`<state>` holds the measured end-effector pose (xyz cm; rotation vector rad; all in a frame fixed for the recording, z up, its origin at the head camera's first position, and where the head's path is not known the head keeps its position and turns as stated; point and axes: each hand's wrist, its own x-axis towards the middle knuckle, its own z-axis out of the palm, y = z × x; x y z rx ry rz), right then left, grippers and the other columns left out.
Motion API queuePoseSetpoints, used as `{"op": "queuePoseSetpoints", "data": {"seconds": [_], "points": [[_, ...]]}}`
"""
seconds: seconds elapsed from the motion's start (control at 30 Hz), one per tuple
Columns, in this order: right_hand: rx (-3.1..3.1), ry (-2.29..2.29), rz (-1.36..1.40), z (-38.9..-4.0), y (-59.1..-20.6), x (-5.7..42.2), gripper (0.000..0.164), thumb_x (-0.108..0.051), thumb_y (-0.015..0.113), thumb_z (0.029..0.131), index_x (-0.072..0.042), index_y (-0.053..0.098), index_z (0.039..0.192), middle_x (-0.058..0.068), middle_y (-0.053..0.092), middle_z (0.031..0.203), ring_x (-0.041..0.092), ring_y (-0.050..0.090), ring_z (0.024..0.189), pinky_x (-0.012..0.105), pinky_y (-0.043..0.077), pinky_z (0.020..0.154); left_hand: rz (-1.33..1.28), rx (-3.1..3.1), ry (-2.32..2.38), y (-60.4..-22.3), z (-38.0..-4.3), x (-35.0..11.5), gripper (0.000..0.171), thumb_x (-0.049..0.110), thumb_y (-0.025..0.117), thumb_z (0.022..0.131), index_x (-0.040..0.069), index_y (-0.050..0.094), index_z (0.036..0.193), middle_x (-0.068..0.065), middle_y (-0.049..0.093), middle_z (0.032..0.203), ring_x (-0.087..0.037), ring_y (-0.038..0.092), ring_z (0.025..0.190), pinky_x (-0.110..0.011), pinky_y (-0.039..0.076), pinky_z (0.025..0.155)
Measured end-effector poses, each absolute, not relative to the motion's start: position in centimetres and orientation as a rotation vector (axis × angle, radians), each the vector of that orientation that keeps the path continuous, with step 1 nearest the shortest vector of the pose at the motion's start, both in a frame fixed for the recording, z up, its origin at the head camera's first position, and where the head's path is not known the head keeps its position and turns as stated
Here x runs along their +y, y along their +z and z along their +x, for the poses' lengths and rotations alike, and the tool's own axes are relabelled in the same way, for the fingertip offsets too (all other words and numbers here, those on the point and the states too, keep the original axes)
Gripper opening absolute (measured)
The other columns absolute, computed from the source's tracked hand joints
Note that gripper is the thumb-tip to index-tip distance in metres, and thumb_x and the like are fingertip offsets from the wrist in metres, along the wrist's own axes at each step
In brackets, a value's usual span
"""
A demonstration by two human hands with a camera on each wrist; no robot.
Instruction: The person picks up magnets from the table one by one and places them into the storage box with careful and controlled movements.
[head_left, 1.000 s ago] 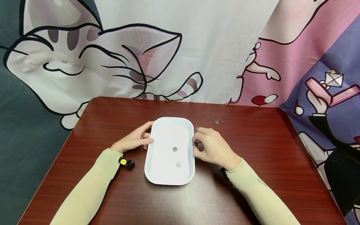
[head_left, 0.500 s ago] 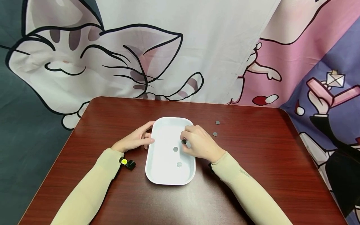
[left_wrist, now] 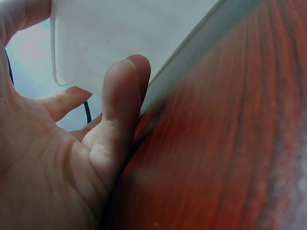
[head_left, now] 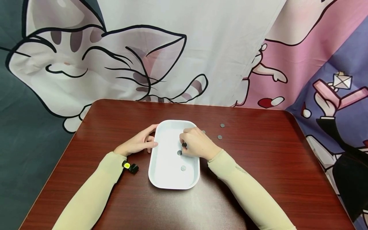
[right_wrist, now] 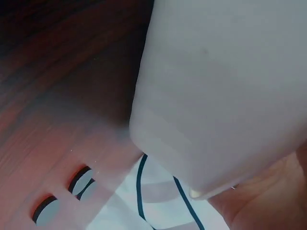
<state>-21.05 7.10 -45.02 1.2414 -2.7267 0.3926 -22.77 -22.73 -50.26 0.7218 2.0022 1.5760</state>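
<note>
A white rectangular tray (head_left: 164,179) sits on the table, with two small grey discs (head_left: 183,168) visible inside it. My right hand (head_left: 199,143) is over the tray's right half, pinching a dark round disc (head_left: 184,144) between thumb and fingers close to the upper grey disc (head_left: 179,153). My left hand (head_left: 138,142) touches the tray's left side. In the left wrist view its thumb (left_wrist: 122,91) stands upright against the tray wall (left_wrist: 177,28), and the other fingers reach along the far part.
Beyond the tray's right side, more grey discs (head_left: 219,137) lie on the brown table (head_left: 253,153); the right wrist view shows three, two of them overlapping (right_wrist: 80,181). A cartoon-printed cloth (head_left: 224,48) hangs behind the table's back edge.
My right hand has moved left from the tray's right edge to over its inside, carrying the dark disc. It uncovers discs on the table behind it. My left hand and the tray stay put.
</note>
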Motion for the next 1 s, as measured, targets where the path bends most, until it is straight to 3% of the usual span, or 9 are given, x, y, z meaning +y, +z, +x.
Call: {"op": "queuePoseSetpoints", "data": {"seconds": [0.27,0.47,1.0], "points": [[-2.857,0.228,1.222,-21.3,-45.3,6.2,0.011,-0.013,0.075,0.069,-0.016,0.064,0.068,-0.004,0.056,0.067,0.012,0.054,0.065,0.029,0.045,0.064,0.719,1.993,1.587,-50.2,-22.8,-22.8,0.075,0.011,0.065,0.101,0.018,0.023,0.163,-0.012,0.07,0.087,-0.023,0.059,0.061,-0.032,0.054,0.057],[-2.871,0.076,1.203,-21.3,-45.7,5.6,0.019,-0.014,0.077,0.071,-0.02,0.06,0.064,-0.004,0.058,0.064,0.015,0.06,0.066,0.038,0.049,0.075,0.715,2.007,1.575,-50.2,-22.7,-22.7,0.075,0.011,0.065,0.101,0.017,0.023,0.163,-0.01,0.07,0.085,-0.025,0.059,0.062,-0.032,0.054,0.058],[-2.902,0.037,1.185,-20.8,-45.5,5.5,0.018,-0.014,0.077,0.074,-0.02,0.06,0.073,-0.004,0.057,0.069,0.015,0.06,0.07,0.039,0.045,0.077,0.717,1.979,1.601,-50.3,-22.7,-22.7,0.076,0.01,0.065,0.101,0.016,0.022,0.163,-0.011,0.07,0.085,-0.025,0.059,0.062,-0.032,0.054,0.057]]}}
